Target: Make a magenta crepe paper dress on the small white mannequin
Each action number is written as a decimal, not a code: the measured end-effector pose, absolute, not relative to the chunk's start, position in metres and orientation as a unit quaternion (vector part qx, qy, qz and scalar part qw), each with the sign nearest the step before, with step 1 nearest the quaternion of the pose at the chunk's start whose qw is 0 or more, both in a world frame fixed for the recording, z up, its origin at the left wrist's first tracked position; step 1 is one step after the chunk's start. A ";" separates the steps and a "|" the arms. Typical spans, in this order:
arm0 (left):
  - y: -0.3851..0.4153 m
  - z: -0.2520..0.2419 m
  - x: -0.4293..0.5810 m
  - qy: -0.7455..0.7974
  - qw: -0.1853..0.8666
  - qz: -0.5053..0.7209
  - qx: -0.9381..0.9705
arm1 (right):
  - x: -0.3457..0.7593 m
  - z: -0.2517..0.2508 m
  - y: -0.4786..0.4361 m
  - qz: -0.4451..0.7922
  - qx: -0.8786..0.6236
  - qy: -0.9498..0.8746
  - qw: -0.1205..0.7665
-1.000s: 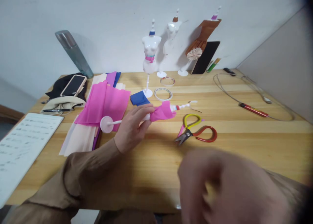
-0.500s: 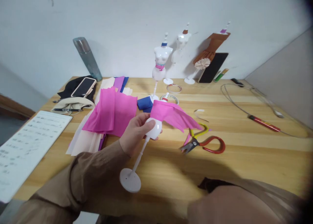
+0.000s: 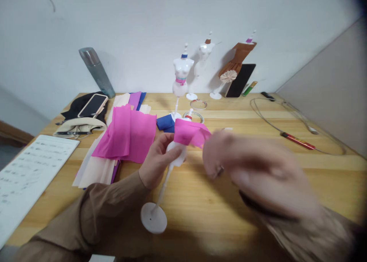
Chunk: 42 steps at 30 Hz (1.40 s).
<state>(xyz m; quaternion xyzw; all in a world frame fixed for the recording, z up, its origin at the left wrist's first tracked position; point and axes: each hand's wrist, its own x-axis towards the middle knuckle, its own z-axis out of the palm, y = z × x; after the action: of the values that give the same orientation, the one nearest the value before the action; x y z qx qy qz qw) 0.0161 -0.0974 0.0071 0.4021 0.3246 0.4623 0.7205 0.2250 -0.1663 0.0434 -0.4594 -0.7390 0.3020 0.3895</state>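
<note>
My left hand point(image 3: 159, 160) is closed around the hips of a small white mannequin point(image 3: 175, 158) on a round-based stand, tilted over the table. Wrapped about the mannequin's chest is a strip of pink fabric point(image 3: 187, 132), whose loose end stretches off to the right. My right hand point(image 3: 255, 170) is beside that end, smeared by motion. Its fingers look curled, but whether they grip the fabric I cannot make out. The scissors are hidden behind this hand. Left of my left hand lie more folded pink fabric pieces point(image 3: 126, 134). A blue fabric roll point(image 3: 165, 122) lies behind it.
Other small mannequins stand at the back, one white point(image 3: 182, 69) and one in a brown dress point(image 3: 242, 55). Tape rolls point(image 3: 198, 104), a bottle point(image 3: 97, 73), a phone point(image 3: 93, 105), a written sheet point(image 3: 34, 170) and a red-handled tool with a cable point(image 3: 298, 140) surround the work.
My right hand has come up from the lower right to the fabric's loose end, covering the scissors. My left hand still holds the mannequin. The view has shifted slightly.
</note>
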 end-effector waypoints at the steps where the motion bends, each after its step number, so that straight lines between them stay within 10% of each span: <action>1: -0.098 0.008 0.016 0.317 0.724 0.462 0.403 | 0.223 0.047 -0.141 0.272 -0.457 -0.728 0.433; 12: -0.093 0.011 0.013 0.324 0.702 0.497 0.394 | 0.238 0.047 -0.071 0.533 -0.467 -0.661 0.245; 42: -0.092 0.010 0.011 0.341 0.697 0.510 0.372 | 0.249 0.063 -0.075 0.440 -0.517 -0.694 0.238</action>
<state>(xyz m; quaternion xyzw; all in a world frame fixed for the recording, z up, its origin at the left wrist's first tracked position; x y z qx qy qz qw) 0.0105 -0.0918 0.0103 0.3715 0.3415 0.5097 0.6968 0.2494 -0.0748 0.0634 -0.5169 -0.6944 0.4403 0.2382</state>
